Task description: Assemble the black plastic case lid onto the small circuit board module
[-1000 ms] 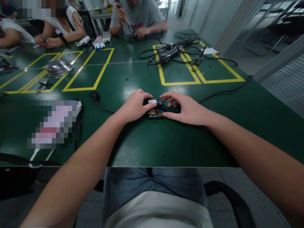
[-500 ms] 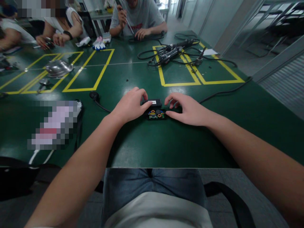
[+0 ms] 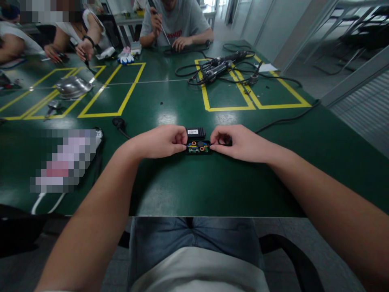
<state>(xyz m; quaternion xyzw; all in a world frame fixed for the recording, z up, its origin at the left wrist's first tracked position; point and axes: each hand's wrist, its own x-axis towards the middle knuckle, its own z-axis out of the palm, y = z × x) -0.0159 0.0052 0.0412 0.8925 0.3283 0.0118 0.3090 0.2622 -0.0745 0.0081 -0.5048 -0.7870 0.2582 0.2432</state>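
Observation:
A small open black plastic case (image 3: 197, 153) lies on the table in front of me, with a circuit board (image 3: 194, 149) and copper-coloured ring coils inside. Just behind it rests its ribbed black cover (image 3: 196, 132), bearing a white label. My left hand (image 3: 165, 142) is closed in a pinch at the case's left end, where a black cord comes in. At the right end my right hand (image 3: 235, 142) pinches too, with thumb and forefinger where the other cord meets the case. Fingers hide most of both cord ends.
A black plug (image 3: 118, 122) on its cord lies left of my left hand. Behind it are a metal bowl-shaped part (image 3: 73, 87) and yellow tape outlines. Tools with tangled cables (image 3: 217, 69) lie far right. A blurred-out object (image 3: 68, 160) sits near left. Two people work across the table.
My left hand has moved off the ribbed cover to the case's left end and closed there. My right fingers have closed at the right end. Across the table, one person's hand reached forward.

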